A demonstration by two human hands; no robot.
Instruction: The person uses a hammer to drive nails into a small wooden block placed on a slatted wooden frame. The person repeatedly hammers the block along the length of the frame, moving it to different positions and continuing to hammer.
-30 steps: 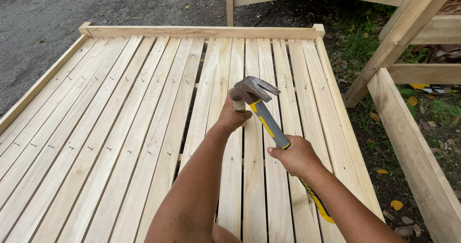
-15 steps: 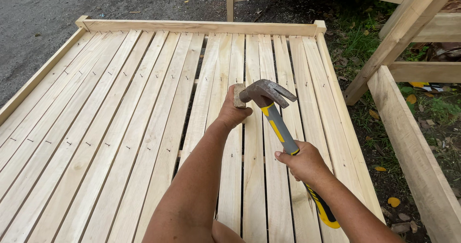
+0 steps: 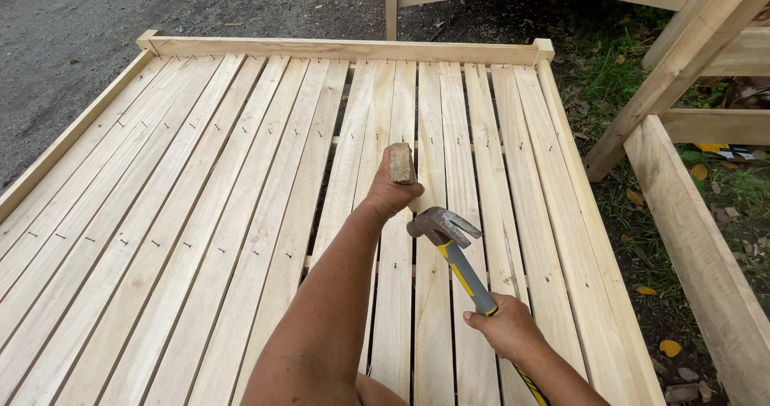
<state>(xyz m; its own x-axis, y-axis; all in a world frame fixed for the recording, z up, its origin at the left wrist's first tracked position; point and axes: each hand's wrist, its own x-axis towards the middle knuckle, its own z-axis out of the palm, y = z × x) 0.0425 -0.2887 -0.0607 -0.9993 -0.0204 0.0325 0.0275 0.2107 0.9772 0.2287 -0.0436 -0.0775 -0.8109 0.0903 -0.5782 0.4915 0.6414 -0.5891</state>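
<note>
Over wooden slats, left hand grips a wood block; right hand clasps a hammer.

Slatted wooden platform fills the left and centre. Left hand holds a wood block above the slats; hammer just right, in right hand. Timber frame stands right of platform.
</note>
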